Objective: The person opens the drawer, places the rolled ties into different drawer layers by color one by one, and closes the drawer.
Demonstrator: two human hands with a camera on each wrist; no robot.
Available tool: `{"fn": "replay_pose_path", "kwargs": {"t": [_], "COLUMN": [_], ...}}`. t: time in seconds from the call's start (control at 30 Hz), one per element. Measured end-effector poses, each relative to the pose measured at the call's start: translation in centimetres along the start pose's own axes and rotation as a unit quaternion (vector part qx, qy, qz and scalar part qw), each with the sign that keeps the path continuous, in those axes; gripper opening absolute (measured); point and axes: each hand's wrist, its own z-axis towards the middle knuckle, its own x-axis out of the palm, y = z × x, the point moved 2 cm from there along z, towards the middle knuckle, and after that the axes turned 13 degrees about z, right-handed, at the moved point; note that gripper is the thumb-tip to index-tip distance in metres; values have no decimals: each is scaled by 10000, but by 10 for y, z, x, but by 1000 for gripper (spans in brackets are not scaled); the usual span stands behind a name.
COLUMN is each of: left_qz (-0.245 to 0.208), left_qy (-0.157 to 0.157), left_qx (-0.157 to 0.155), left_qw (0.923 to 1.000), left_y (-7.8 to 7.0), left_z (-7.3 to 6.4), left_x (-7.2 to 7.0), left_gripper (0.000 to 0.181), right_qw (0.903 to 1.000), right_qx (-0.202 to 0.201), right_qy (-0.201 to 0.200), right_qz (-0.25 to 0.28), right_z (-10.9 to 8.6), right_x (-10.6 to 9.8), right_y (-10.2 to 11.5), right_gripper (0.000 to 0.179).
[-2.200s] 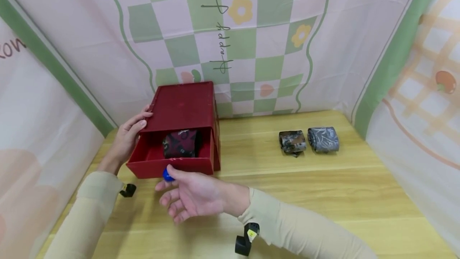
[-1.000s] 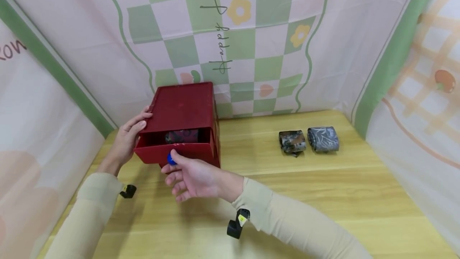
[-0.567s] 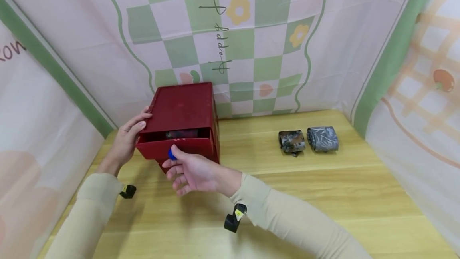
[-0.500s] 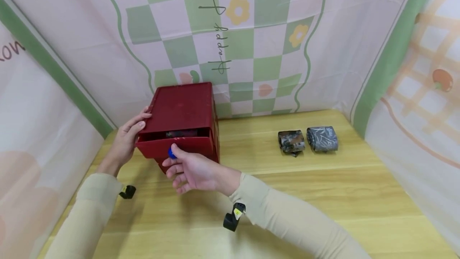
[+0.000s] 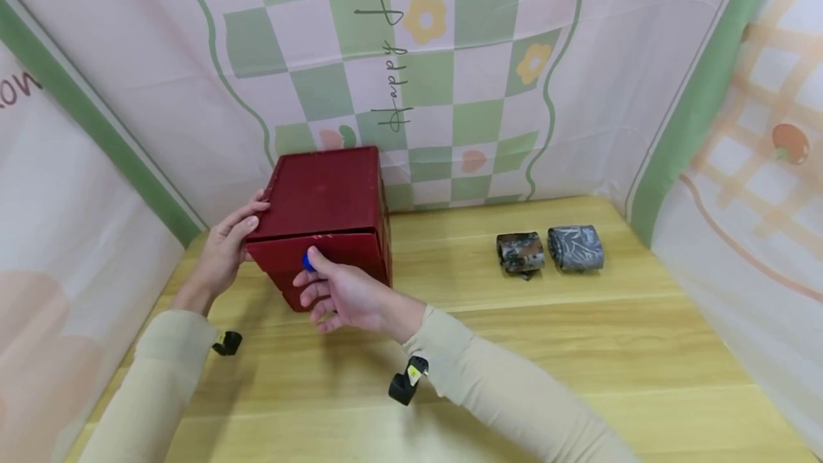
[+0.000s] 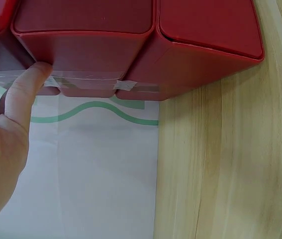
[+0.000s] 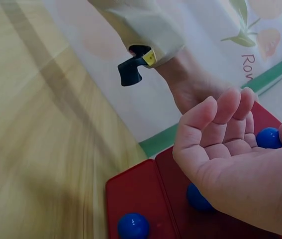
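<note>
A dark red drawer cabinet point(image 5: 324, 188) stands at the left back of the table. Its top drawer point(image 5: 353, 252) is almost fully in, with a thin dark gap along the upper edge. My right hand point(image 5: 352, 297) has thumb and index finger at the drawer's blue round knob point(image 5: 308, 261), pinching it, the other fingers loosely bent below. Against the cabinet's left side rests my left hand point(image 5: 221, 257); its thumb point(image 6: 24, 94) lies extended on the red wall in the left wrist view. The drawer's contents are hidden.
Two rolled patterned neckties lie right of the cabinet: a brown-grey one point(image 5: 521, 252) and a grey one point(image 5: 576, 247). Lower drawers carry blue knobs point(image 7: 133, 226). Printed cloth walls point(image 5: 489, 41) border the wooden table point(image 5: 514, 349) behind and at both sides.
The right hand has pushed the top drawer inward until nearly flush. A dark red patterned rolled necktie inside has gone out of sight. My left hand has stayed on the cabinet.
</note>
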Motion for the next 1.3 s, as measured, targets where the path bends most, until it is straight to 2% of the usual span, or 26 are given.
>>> {"fn": "replay_pose_path", "kwargs": {"t": [0.47,1.1,1.3], "left_qz": [45,13,-3], "left_qy": [-34,57,13], "left_qx": [-107,-132,-79], "left_qw": [9999,9999,10000], "left_y": [-3,2,2], "left_z": [-2,0,0], "left_x": [-2,-2,-1], "left_gripper": [32,34,34], "right_qw": [9997,9996,9983], "right_qx": [-117,-108,-156], "right_qy": [-106,-158,-173], "right_qz": [-182,-215,-534], "right_z": [6,7,7], "right_x": [-6,-10,-13], "right_y": [5,3,4], "right_gripper": [55,56,59]}}
